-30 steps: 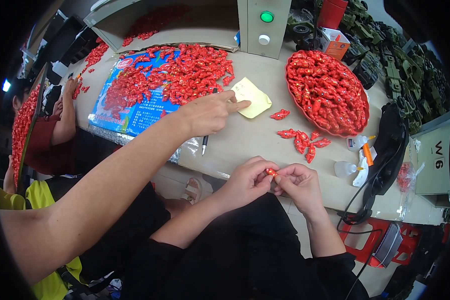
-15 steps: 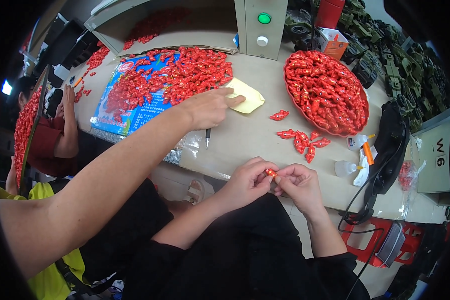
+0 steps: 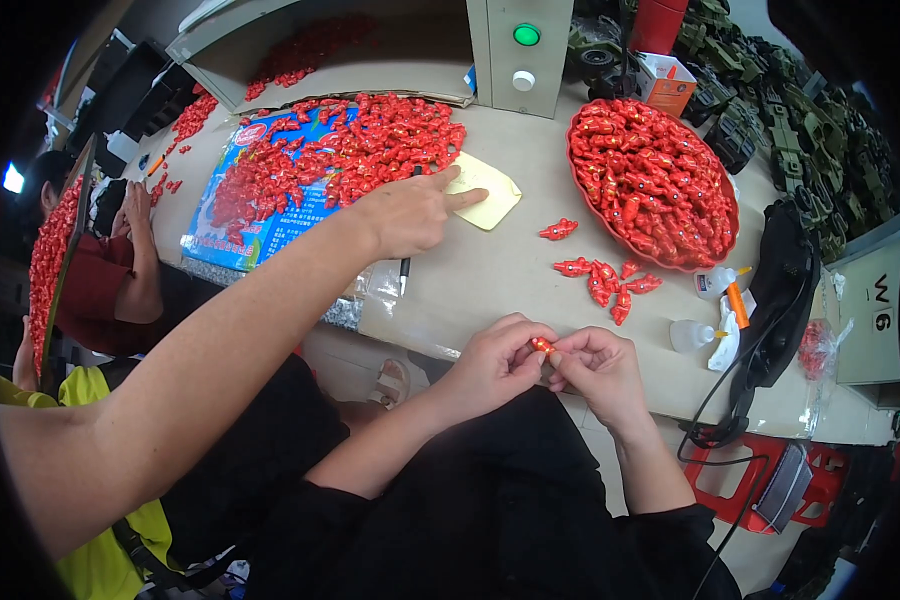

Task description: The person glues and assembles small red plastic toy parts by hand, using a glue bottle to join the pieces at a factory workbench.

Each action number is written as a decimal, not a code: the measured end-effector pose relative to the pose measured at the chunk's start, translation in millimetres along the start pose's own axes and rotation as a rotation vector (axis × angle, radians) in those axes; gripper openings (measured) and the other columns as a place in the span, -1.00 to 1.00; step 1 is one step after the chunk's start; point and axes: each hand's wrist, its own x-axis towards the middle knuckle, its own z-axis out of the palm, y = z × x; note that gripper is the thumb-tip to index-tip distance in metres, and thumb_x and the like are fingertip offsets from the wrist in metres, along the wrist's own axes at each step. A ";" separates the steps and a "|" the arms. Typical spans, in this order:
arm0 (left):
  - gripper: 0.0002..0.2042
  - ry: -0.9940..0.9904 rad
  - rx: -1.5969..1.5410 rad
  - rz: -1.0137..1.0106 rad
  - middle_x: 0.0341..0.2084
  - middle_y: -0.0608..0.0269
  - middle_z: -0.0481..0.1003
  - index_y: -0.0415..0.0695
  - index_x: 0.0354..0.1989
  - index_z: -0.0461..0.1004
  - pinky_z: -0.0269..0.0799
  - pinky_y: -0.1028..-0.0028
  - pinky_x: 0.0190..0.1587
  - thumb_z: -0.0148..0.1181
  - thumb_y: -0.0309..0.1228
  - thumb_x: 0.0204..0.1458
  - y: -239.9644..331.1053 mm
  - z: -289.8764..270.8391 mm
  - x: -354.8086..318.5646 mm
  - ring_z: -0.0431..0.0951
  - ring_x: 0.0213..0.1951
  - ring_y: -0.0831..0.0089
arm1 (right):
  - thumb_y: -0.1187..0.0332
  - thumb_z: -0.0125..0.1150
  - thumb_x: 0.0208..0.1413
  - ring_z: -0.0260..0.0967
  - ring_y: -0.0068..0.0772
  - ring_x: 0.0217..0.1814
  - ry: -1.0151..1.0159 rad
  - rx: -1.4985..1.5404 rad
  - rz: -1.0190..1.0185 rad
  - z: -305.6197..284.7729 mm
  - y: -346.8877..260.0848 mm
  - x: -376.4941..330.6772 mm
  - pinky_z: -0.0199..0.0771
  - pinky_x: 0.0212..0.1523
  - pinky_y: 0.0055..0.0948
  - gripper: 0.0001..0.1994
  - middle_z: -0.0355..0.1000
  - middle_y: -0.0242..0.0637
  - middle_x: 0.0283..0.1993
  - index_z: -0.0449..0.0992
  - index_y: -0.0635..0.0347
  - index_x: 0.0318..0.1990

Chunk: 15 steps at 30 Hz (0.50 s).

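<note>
Above my lap, at the table's front edge, my left hand (image 3: 500,366) and my right hand (image 3: 604,376) meet. Both pinch one small glossy red figurine (image 3: 542,345) with gold marks, mostly hidden by the fingertips. Beyond them on the table lie several like it, a loose cluster of red figurines (image 3: 601,286) and a single red figurine (image 3: 558,229). A red bowl (image 3: 686,270) heaped with these figurines stands farther right. From the left, a co-worker's hand (image 3: 410,218) reaches across, a finger on a yellow paper slip (image 3: 492,200), with a pen (image 3: 404,274) under it.
A blue printed sheet (image 3: 232,240) bears a wide pile of red figurines. Two small glue-type bottles, one white (image 3: 686,336), lie right of the bowl beside a black cable strap (image 3: 770,310). A grey housing with a green button (image 3: 527,36) stands behind. Another person sits far left.
The co-worker's hand and the yellow slip have shifted slightly left, the slip turning a little, and the pen has moved with the hand. My own hands and the figurine look the same.
</note>
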 end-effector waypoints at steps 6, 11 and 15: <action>-0.78 -0.005 0.013 0.004 -0.47 0.34 0.26 -0.23 -0.28 0.38 0.17 0.71 -0.52 -0.04 -0.67 -0.16 0.5 -1.3 0.6 0.24 -0.54 0.71 | 0.56 0.06 -0.04 0.36 -0.59 -0.55 -0.005 0.005 -0.004 -0.6 0.2 0.7 0.41 -0.52 -0.67 -0.95 0.39 -0.28 -0.53 0.38 0.37 -0.40; -0.78 -0.001 0.046 0.015 -0.48 0.34 0.26 -0.22 -0.29 0.38 0.17 0.71 -0.52 -0.04 -0.68 -0.16 -0.5 -1.0 0.0 0.24 -0.55 0.70 | 0.56 0.06 -0.04 0.36 -0.59 -0.55 0.001 0.000 0.006 0.0 -0.2 -0.1 0.41 -0.51 -0.67 -0.95 0.39 -0.28 -0.52 0.38 0.37 -0.40; -0.78 0.010 0.034 0.006 -0.49 0.34 0.26 -0.22 -0.29 0.38 0.18 0.70 -0.53 -0.04 -0.68 -0.16 -0.3 0.8 0.0 0.24 -0.55 0.70 | 0.56 0.06 -0.04 0.36 -0.59 -0.54 -0.002 0.005 0.003 -1.2 1.1 -0.6 0.41 -0.51 -0.67 -0.95 0.40 -0.28 -0.52 0.38 0.37 -0.40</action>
